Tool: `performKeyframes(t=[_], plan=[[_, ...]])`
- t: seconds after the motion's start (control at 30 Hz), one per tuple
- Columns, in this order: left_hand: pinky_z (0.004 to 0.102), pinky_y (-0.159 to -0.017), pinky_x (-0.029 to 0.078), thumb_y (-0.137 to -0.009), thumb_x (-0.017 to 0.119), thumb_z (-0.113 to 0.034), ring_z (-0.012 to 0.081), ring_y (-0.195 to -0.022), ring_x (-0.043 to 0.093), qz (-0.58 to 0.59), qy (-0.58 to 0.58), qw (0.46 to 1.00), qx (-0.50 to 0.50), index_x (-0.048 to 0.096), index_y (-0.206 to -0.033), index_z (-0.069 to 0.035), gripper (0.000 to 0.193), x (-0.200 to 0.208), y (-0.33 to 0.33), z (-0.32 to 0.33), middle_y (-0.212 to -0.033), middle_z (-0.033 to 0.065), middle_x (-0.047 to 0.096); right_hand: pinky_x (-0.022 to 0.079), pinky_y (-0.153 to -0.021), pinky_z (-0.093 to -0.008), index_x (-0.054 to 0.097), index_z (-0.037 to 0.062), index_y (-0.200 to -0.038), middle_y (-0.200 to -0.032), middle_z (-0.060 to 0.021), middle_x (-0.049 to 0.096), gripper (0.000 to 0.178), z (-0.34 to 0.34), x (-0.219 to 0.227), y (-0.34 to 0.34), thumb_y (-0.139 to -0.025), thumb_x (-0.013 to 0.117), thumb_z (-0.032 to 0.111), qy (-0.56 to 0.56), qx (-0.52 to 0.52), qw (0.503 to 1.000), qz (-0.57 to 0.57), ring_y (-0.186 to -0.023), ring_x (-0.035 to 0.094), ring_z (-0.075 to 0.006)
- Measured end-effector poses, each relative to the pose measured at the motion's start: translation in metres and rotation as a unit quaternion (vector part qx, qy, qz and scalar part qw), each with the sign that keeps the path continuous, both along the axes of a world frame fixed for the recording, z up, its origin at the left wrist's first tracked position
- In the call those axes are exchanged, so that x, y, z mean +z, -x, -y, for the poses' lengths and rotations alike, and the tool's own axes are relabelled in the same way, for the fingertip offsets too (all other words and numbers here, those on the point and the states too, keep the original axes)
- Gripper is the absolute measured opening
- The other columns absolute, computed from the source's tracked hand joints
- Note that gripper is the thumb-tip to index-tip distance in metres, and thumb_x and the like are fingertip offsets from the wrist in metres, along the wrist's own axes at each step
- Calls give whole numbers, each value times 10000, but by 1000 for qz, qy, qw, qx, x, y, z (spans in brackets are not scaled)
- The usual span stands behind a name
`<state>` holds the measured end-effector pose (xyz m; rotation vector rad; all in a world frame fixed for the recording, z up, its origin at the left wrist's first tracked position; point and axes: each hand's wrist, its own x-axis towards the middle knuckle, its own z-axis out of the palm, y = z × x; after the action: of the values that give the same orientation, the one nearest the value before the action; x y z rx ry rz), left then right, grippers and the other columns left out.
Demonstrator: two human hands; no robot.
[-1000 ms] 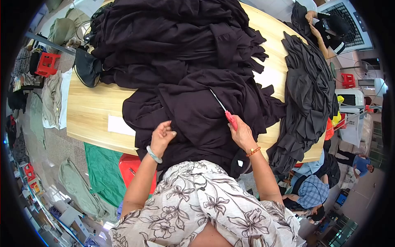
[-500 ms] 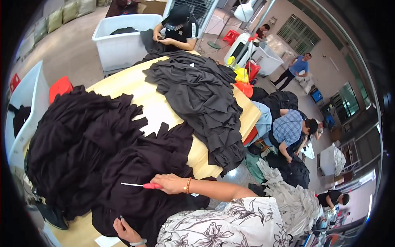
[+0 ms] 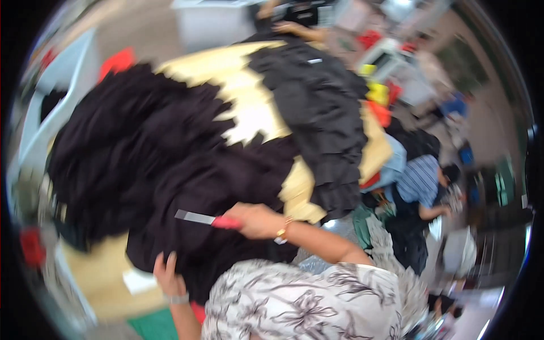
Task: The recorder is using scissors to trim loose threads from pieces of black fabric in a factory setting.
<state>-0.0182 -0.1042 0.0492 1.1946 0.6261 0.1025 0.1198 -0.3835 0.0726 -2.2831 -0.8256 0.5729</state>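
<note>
In my right hand (image 3: 255, 220) is a red-handled knife (image 3: 225, 222) with a flat, square-ended metal blade pointing left. Beneath it spreads dark cloth (image 3: 226, 175), a loose heap of nearly black garments on the pale wooden table (image 3: 107, 283). My left hand (image 3: 168, 277) is at the near edge of this cloth, thumb and finger apart. Nothing shows between them; blur hides whether they touch the cloth. A bigger dark heap (image 3: 124, 147) rises to the left, joining the nearer cloth.
A dark grey garment pile (image 3: 323, 113) covers the table's far right. White paper (image 3: 140, 281) lies left of my left hand. White bins (image 3: 212, 25) stand beyond and at left. One person (image 3: 300, 22) sits across the table; another in blue (image 3: 422, 181) bends at right.
The whole view has shifted and blurred, the table appearing higher and further right. The knife has turned, now showing its broad flat side. My left hand's fingers now point more upward.
</note>
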Motion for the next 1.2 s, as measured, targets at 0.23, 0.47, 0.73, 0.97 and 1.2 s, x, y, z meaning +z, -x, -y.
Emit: performKeyframes(t=[0.23, 0.47, 0.73, 0.97, 1.2], plan=[[185, -707, 439, -802, 716, 62, 43, -761, 535, 61, -86, 994, 29, 667, -894, 46, 105, -15, -15, 5, -847, -21, 625, 483, -912, -412, 584, 114, -1227, -1140, -121, 637, 422, -2, 46, -5, -815, 629, 36, 67, 54, 995, -50, -1066, 603, -332], [215, -687, 452, -771, 710, 74, 88, -749, 542, 107, -236, 965, 35, 621, -874, 69, 137, -27, -9, 4, -866, 51, 617, 501, -752, -429, 595, 94, -1161, -891, -149, 661, 375, -9, 61, 3, -789, 647, 96, 89, 147, 985, -29, -843, 641, -349], [243, -726, 475, -736, 665, 99, 167, -771, 596, 132, -282, 949, -49, 618, -869, 56, 148, -18, -13, -3, -875, 99, 634, 487, -656, -419, 606, 72, -1072, -736, -146, 648, 289, -18, 68, 5, -832, 678, 216, 136, 174, 975, -6, -721, 646, -336], [244, -729, 476, -724, 684, 101, 168, -767, 602, 138, -292, 945, -56, 620, -867, 54, 163, -20, -13, -9, -864, 98, 635, 480, -635, -418, 607, 69, -1061, -719, -152, 648, 278, -18, 76, 2, -848, 678, 233, 146, 169, 974, -27, -699, 644, -339], [236, -727, 469, -786, 708, 53, 135, -779, 599, 138, -181, 962, -148, 663, -867, 49, 92, -16, -17, 6, -871, 84, 649, 505, -833, -368, 568, 71, -1233, -1087, -140, 645, 421, -42, 58, -3, -828, 681, 55, -45, 122, 987, -92, -977, 640, -319]])
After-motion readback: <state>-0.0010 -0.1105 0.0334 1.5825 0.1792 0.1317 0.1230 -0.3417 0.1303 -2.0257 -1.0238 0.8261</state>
